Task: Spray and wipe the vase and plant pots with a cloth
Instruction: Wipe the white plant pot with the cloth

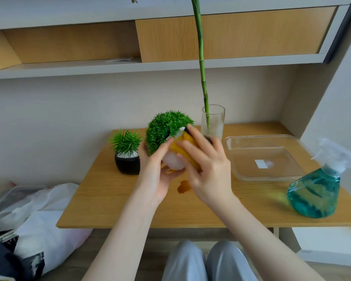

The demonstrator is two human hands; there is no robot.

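A: Two hands up front, both busy. Your left hand (156, 169) cups the white pot (173, 164) from below and behind, fingers curled round it, lifting it off the table (109, 199), tipped so the green bush (168, 126) leans away left. My guess: tilted to get the side wall to face the cloth.

B: And the right?

A: Your right hand (207, 169) presses the yellow cloth (185, 151) flat on the pot's right side, fingers fairly straight and spread over it, thumb hidden. So the pot sits between your palms, cloth sandwiched against it. Looks like mid-wipe.

B: Under the hands?

A: Small brownish wet patch (183, 186) on the table, right below the pot. Could be drip, can't tell.

B: Sprayer?

A: Teal spray bottle (316, 191) stands near the right front edge, well apart from your right hand, not held. Parked in reach for the next item, I'd say.

B: Further back?

A: Clear plastic tray (292, 177) right of the hands, a white label at its middle. Small black pot (128, 163) with spiky plant just left of your left hand, upright on the table. Glass vase (213, 122) with one tall green stem (201, 57) behind your right hand, near the wall. Neither is touched now.
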